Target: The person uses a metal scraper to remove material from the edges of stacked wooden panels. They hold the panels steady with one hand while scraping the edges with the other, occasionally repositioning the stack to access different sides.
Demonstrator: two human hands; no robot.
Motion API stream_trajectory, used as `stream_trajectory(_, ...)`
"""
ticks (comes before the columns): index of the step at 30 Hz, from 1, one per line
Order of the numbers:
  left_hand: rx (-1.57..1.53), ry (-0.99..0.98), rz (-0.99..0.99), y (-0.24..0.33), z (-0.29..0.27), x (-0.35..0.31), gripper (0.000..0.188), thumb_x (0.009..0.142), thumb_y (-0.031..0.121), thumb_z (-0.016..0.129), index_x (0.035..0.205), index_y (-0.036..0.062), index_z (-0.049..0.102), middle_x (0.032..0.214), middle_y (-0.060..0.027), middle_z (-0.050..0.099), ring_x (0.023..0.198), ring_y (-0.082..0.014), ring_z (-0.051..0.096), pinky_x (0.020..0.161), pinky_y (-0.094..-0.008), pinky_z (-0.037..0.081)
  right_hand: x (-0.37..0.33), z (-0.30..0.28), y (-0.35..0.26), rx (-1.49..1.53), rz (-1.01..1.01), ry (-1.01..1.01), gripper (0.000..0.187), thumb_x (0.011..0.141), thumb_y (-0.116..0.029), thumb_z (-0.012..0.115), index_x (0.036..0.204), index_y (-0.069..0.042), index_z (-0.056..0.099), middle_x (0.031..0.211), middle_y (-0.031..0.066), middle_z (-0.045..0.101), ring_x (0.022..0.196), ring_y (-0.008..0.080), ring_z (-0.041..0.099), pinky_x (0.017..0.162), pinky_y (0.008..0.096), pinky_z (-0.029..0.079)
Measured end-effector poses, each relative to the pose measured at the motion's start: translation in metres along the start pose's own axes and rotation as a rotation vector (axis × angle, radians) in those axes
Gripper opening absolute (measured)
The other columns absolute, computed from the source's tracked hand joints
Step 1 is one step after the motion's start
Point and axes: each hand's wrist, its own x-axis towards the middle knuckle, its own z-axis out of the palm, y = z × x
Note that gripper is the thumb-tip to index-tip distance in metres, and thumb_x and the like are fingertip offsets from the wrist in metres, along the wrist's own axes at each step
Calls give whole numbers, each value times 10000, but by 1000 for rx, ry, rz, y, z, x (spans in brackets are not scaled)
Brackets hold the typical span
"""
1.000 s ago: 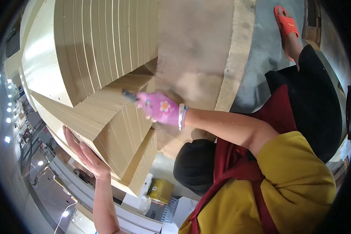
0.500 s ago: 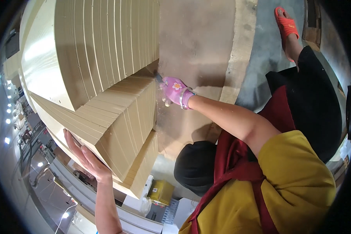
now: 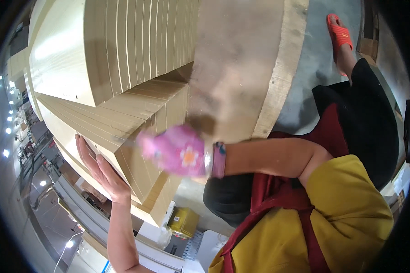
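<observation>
Tall stacks of cream-coloured boards stand to my left, their edges showing as parallel lines. My bare left hand [image 3: 104, 176] lies with fingers stretched out against the end face of the middle stack [image 3: 139, 166]. My right hand [image 3: 175, 152], in a pink flowered glove, is over the near corner of that same stack. It is smeared by motion, but its fingers look closed around a thin blade-like tool [image 3: 126, 141], seen only as a faint streak pointing left. Whether the tool touches the boards I cannot tell.
Another board stack [image 3: 141, 41] rises beyond, set at an angle, and a lower one [image 3: 157, 207] sits nearer me. A yellow bin [image 3: 183, 223] stands near the lower edge. A brown strip [image 3: 280, 73] runs along the floor. My foot in a red slipper [image 3: 339, 36] is at upper right.
My right hand has swung from the far edge of the middle stack toward me and left, to its near corner. The left hand stays against the end face. The view has shifted slightly.
</observation>
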Motion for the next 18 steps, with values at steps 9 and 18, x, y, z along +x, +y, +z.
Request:
stream_trajectory(9,18,62,-31,1,-4,4,502,976,293,345,1385,3,346,1447,-173,323,1347,-313,288,1113,-396,207,-43,-29,-24,197,356,146,196,937,-208,511,969,-18,547,673,53,590,602,120,615,532,300,478)
stream_trajectory(18,63,54,211,3,-34,-9,469,901,218,518,1335,62,431,1334,-155,460,1273,-314,399,1082,-416,269,-147,-119,-142,90,685,15,225,953,-196,468,804,-29,478,640,47,586,562,124,593,531,254,466)
